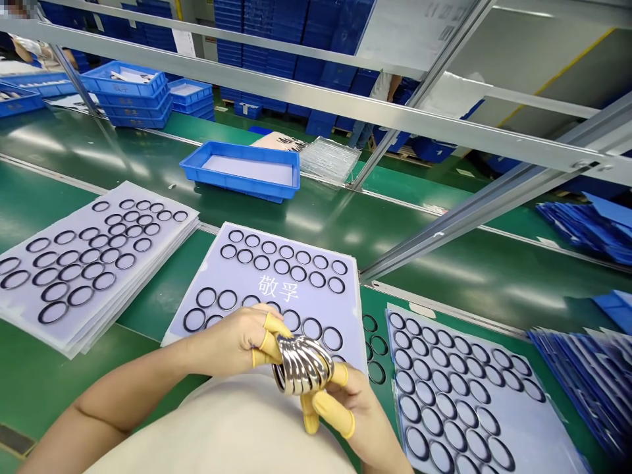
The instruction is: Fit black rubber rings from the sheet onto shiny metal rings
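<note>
A fanned stack of shiny metal rings (302,364) sits between both my hands, just above the near edge of a white sheet (291,289) printed with black rings. My left hand (247,341), with yellow finger cots, pinches the stack from the left. From below and the right, my right hand (340,401), also in yellow cots, cups the stack with curled fingers.
A pile of ring sheets (93,263) lies at the left and another sheet of rings (469,395) at the right, on green table surfaces. A blue tray (241,170) rests on the conveyor belt beyond. Aluminium frame bars (444,125) cross overhead. Blue sheets (587,375) are stacked at far right.
</note>
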